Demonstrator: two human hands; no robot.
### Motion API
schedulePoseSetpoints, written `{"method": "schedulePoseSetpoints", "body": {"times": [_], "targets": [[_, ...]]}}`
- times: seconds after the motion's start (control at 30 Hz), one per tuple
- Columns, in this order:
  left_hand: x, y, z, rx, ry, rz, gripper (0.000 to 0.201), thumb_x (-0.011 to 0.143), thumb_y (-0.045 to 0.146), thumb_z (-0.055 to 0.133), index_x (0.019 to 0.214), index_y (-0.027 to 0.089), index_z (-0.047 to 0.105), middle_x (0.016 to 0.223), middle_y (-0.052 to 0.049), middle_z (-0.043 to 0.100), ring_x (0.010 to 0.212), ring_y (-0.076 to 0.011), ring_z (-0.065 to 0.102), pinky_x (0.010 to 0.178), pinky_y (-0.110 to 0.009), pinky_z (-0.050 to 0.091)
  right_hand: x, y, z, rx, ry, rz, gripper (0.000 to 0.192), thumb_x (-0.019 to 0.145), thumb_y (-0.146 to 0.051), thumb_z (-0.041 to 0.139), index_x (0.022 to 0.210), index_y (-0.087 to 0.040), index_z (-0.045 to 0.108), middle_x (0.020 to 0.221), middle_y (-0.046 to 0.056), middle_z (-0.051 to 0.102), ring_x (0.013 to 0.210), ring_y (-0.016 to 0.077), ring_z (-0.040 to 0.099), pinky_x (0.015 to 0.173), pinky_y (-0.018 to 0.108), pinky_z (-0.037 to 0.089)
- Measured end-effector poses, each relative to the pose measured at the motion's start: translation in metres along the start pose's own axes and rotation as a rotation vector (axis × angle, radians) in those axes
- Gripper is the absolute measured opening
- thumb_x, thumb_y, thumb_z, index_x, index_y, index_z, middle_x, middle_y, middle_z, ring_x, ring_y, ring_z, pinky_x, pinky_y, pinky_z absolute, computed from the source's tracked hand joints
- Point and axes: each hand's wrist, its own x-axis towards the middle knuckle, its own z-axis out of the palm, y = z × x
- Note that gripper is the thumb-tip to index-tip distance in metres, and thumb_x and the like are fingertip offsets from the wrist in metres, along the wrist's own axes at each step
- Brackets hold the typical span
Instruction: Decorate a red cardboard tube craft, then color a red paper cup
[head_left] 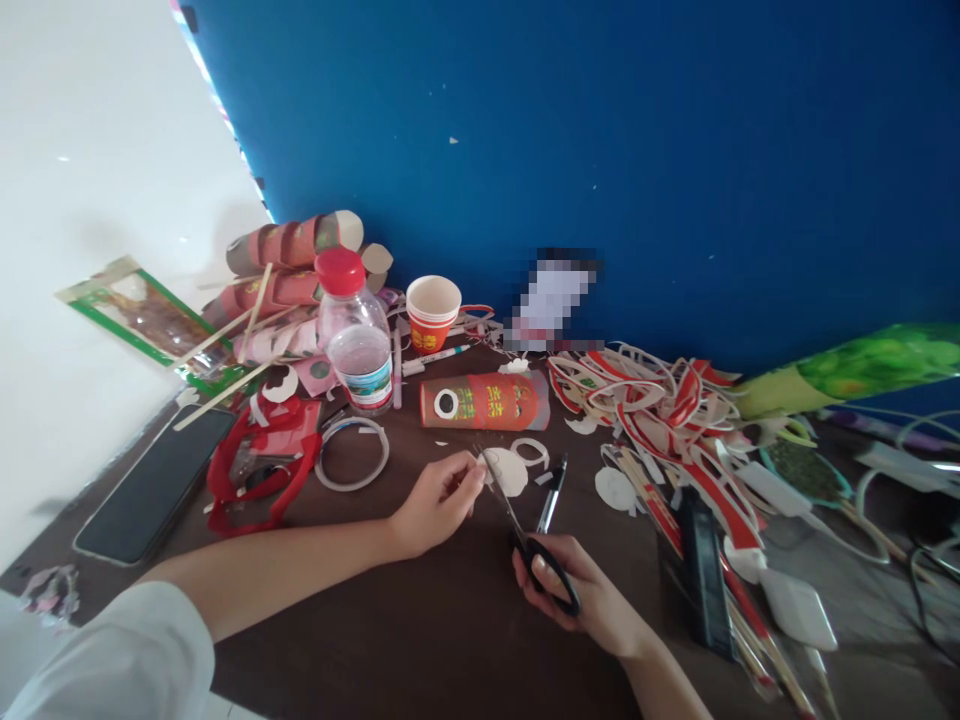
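We pinch the paper piece [507, 470] in our left hand [435, 505], fingers closed. Our right hand [581, 600] grips the scissors [525, 525]; we should cut slowly, turning the paper, not the blades.

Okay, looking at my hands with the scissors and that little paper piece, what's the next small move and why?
Probably close the scissors for a short snip. The right hand has its fingers in the black handles, the blades stand open, and their tips meet the small white paper piece that the left hand pinches at its edge, above the brown table.
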Motion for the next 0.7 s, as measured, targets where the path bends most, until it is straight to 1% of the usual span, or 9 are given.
{"method": "schedulePoseSetpoints", "body": {"times": [0.13,0.27,0.4,0.57,0.7], "targets": [[0.0003,-0.001,-0.0002,-0.005,-0.003,0.002,0.046,0.09,0.056,0.045,0.062,0.02,0.042,0.052,0.005,0.043,0.048,-0.0084,0.042,0.047,-0.021,0.033,0.0001,-0.0008,0.0002,-0.002,-0.003,-0.006,0.065,0.062,-0.081,0.059,0.07,-0.017,0.051,0.05,-0.006,0.04,0.041,0.003,0.03,0.033,0.016,0.017],[0.0003,-0.0016,-0.0002,-0.007,-0.004,0.004,0.046,0.09,0.057,0.044,0.063,0.02,0.042,0.052,0.005,0.043,0.048,-0.0085,0.042,0.047,-0.021,0.033,-0.0005,-0.0038,0.0027,0.0,0.029,-0.023,0.062,0.066,-0.078,0.06,0.066,-0.017,0.05,0.05,-0.006,0.041,0.04,0.0024,0.029,0.033,0.016,0.016],[0.0004,-0.0012,-0.0003,-0.005,-0.004,0.0,0.046,0.09,0.057,0.044,0.063,0.02,0.042,0.052,0.005,0.044,0.047,-0.0085,0.042,0.047,-0.021,0.033,-0.0009,-0.0058,0.0044,-0.005,0.051,-0.041,0.061,0.064,-0.077,0.063,0.063,-0.018,0.047,0.049,-0.006,0.041,0.04,0.0025,0.029,0.033,0.016,0.017],[0.0002,-0.0005,0.0001,-0.009,0.0,-0.003,0.048,0.09,0.059,0.042,0.063,0.02,0.042,0.052,0.005,0.043,0.047,-0.0088,0.042,0.048,-0.022,0.034,0.0002,-0.0067,0.0049,-0.035,0.052,-0.047,0.062,0.063,-0.078,0.063,0.061,-0.017,0.047,0.048,-0.006,0.041,0.039,0.0025,0.029,0.032,0.017,0.017],[-0.0007,-0.0014,-0.0002,-0.015,-0.011,-0.013,0.048,0.09,0.06,0.043,0.063,0.019,0.045,0.052,0.004,0.045,0.049,-0.0092,0.043,0.049,-0.022,0.034,-0.0002,-0.0071,0.007,0.004,0.052,-0.066,0.059,0.065,-0.074,0.064,0.063,-0.017,0.049,0.048,-0.006,0.04,0.039,0.003,0.029,0.033,0.017,0.016]]}}
